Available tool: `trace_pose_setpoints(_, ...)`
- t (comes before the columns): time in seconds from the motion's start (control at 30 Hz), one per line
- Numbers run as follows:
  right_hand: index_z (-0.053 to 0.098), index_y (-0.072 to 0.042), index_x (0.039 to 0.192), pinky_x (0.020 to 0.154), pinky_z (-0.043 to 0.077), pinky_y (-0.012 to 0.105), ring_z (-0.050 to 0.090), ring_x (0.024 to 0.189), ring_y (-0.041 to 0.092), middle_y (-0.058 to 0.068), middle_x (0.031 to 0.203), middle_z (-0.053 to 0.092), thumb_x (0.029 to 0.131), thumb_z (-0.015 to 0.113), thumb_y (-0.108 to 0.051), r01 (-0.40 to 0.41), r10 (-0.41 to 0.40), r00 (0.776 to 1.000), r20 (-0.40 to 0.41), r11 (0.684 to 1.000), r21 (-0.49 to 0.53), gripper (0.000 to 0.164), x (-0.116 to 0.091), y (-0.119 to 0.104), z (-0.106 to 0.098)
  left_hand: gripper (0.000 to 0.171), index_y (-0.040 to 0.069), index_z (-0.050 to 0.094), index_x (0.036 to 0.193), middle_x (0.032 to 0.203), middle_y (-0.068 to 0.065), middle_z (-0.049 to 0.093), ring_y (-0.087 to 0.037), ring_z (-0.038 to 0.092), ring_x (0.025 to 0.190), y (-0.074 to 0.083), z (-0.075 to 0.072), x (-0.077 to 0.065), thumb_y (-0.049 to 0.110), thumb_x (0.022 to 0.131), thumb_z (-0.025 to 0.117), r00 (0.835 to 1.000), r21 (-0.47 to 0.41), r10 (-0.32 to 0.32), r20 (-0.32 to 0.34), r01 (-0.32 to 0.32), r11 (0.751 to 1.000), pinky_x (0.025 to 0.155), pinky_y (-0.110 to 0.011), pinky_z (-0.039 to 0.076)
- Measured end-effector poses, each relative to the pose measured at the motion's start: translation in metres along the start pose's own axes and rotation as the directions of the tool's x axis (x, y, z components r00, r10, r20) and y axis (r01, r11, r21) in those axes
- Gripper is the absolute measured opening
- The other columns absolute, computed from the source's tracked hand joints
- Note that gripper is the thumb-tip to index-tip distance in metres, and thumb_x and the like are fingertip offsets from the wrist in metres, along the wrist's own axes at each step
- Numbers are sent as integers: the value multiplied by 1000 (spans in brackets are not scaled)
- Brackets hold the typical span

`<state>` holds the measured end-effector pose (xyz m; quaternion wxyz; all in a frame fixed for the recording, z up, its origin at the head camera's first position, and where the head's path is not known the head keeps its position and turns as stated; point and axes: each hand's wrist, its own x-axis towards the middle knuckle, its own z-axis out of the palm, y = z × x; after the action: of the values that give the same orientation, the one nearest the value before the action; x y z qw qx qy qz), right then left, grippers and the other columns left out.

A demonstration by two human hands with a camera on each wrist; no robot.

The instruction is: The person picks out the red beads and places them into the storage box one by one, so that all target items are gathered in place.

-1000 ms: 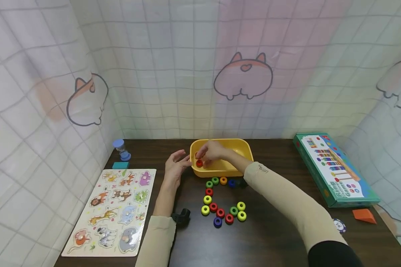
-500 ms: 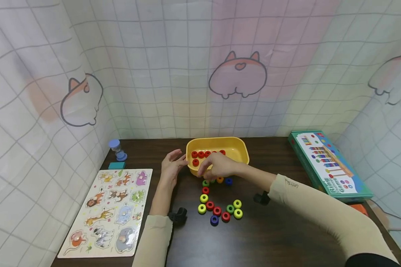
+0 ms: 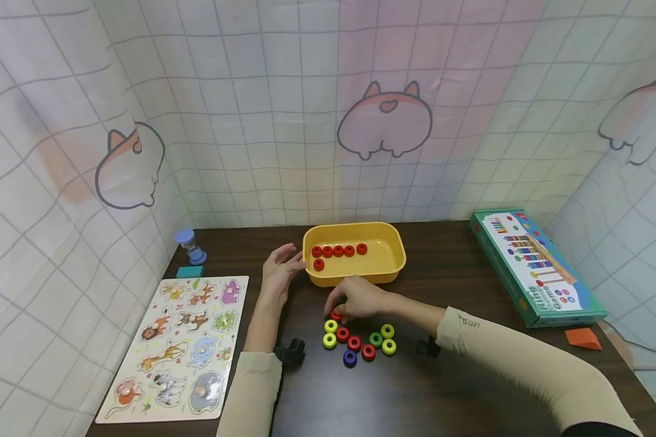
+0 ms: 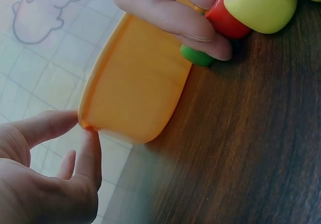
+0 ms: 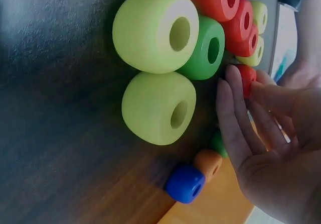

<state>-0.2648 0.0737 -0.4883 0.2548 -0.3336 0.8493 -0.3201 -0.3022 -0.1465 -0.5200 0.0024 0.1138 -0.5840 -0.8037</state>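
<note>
My left hand (image 3: 279, 273) pinches the left rim of a yellow plastic tub (image 3: 385, 250) between thumb and finger, as the left wrist view shows. Inside the tub, several red beads (image 3: 338, 250) sit at the left. In front of it my right hand (image 3: 361, 297) has its thumb and fingertips around a red bead (image 5: 247, 78) on the table. A blue bead (image 5: 184, 184), an orange bead (image 5: 207, 163) and a green bead (image 5: 219, 143) stand by the tub's front, hidden behind the right hand in the head view.
Nearer me lie yellow (image 3: 329, 341), red (image 3: 369, 352), green (image 3: 375, 340) and blue (image 3: 350, 359) beads. An animal puzzle board (image 3: 180, 346), teal block (image 3: 190, 272) and sand timer (image 3: 191, 246) are at left. A green game box (image 3: 536, 267) and orange block (image 3: 583, 338) are at right.
My right hand has come out of the tub, over its front rim, down to the red bead on the table. The tub's red beads now show. My left hand stays at the rim.
</note>
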Motion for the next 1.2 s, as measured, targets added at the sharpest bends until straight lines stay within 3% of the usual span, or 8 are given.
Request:
trace_pose_setpoints(0.2,77,-17,98,58,58,29,72,67,21,-2,91,73,91,64,-4,17,-17,1000,6,1000,16,20,2,-4,-6,66,7,50,137,143,-17,47,-22,61,119,0,-3,2,-13,77,72,1000,-9,1,-9,-1,1000,94,-33,53)
trace_pose_setpoints(0.43,76,-10,102,65,60,38,73,72,28,6,96,74,92,65,-3,42,-35,996,-77,996,85,17,8,-22,-42,68,5,48,139,143,-16,47,-21,62,118,0,-4,2,-12,78,72,1000,-2,0,-6,0,1000,92,-30,54)
trace_pose_setpoints(0.57,76,-11,102,67,61,37,73,74,28,6,104,72,91,62,0,21,-11,992,-128,997,78,21,26,-23,-64,69,5,47,140,144,-16,47,-21,62,118,1,-5,1,-11,78,71,1000,5,9,-9,-9,1000,90,-28,54)
trace_pose_setpoints(0.73,74,-6,106,70,60,40,72,78,34,9,104,72,90,60,4,-69,84,987,-135,991,112,23,56,-10,-80,65,7,50,136,145,-18,45,-22,62,118,2,-5,1,-14,78,70,1000,-26,7,-8,-7,1000,90,-29,54)
trace_pose_setpoints(0.93,73,-1,108,73,59,45,72,80,36,13,106,72,88,60,8,-166,189,972,-142,972,165,25,79,9,-82,64,8,52,133,144,-19,45,-21,63,116,-1,-2,1,-14,76,71,1000,-39,5,-4,-5,999,89,-28,55)
trace_pose_setpoints(1.2,74,-3,103,69,60,41,73,76,31,11,102,73,85,60,8,-201,218,966,-142,972,125,26,90,23,-71,64,5,49,136,145,-20,44,-23,62,117,0,0,0,-15,78,68,1000,-36,17,12,-16,999,88,-29,55)
